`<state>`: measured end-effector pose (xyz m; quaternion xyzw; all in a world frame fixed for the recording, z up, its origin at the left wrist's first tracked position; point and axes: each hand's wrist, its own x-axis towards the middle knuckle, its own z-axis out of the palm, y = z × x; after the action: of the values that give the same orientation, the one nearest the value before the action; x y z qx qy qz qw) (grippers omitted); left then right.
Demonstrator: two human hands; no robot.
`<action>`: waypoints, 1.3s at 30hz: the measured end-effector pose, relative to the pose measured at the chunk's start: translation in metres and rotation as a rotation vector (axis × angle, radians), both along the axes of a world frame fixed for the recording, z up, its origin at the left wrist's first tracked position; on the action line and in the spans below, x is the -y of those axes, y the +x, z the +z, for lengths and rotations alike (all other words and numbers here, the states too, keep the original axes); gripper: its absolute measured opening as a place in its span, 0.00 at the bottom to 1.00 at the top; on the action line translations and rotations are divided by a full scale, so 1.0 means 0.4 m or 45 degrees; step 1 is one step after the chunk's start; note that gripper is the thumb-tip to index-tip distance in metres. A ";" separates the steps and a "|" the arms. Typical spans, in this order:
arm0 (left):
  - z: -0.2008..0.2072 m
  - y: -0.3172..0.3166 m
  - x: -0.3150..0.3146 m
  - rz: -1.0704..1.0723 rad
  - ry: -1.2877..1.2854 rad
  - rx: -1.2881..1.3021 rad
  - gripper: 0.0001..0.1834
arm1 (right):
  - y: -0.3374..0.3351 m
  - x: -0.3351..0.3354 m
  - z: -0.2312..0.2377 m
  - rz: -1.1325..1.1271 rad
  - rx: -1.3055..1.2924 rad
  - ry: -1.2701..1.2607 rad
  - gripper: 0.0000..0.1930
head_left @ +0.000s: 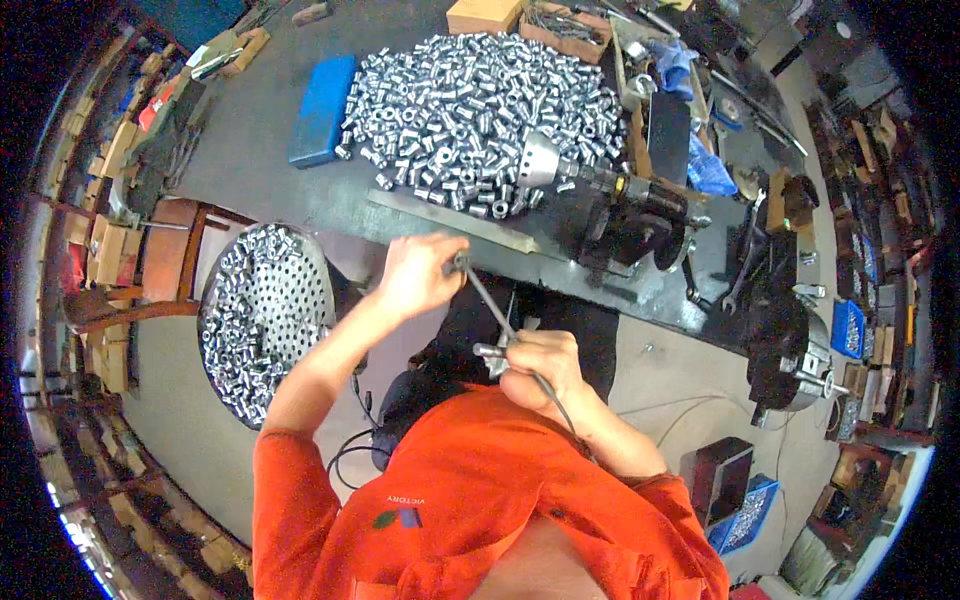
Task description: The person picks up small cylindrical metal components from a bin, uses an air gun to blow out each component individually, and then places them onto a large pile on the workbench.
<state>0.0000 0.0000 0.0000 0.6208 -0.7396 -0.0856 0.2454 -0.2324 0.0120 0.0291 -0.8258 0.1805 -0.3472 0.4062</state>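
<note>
A thin metal rod ran slantwise between the person's two hands, in front of the chest and just below the near edge of the dark workbench. The left hand was clenched around the rod's upper end, where a small dark piece sat at the fingertips. The right hand was closed around the rod's lower part, and a short silvery metal sleeve stuck out to the left of its fingers; whether the sleeve was threaded on the rod could not be told. The rod's tail passed under the right hand and ran along the forearm. Both arms came out of orange sleeves. On the bench above the hands lay a flat metal bar, and beyond it a wide heap of small shiny metal sleeves. A blue box lay just beside the heap's left edge. At the heap's right edge stood a dark machine with a bright cone-shaped chuck pointing into the heap. To the person's left, lower than the bench, a round perforated basket held more of the same sleeves. A small blue bin of metal parts stood on the floor to the lower right.
</note>
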 end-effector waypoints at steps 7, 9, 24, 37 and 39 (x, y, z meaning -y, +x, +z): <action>0.117 0.060 0.327 0.073 -0.018 -1.126 0.24 | -0.010 -0.005 0.009 -0.174 0.130 -0.074 0.11; 0.165 0.098 0.325 0.110 -0.149 -1.250 0.24 | -0.004 -0.012 0.012 -0.135 0.124 -0.020 0.11; -0.096 0.647 -0.516 1.155 0.339 0.009 0.19 | 0.044 -0.019 -0.023 -0.022 0.034 0.269 0.16; -0.102 0.588 -0.491 1.192 0.714 0.560 0.12 | 0.007 -0.026 -0.063 -0.036 -0.041 0.334 0.13; -0.080 0.552 -0.463 1.069 0.448 0.075 0.10 | 0.009 -0.024 -0.052 0.007 -0.043 0.358 0.13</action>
<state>0.2207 0.1852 -0.0320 0.9013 -0.4048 -0.0852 0.1285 -0.2287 0.0217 0.0084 -0.7669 0.2319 -0.3032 0.5159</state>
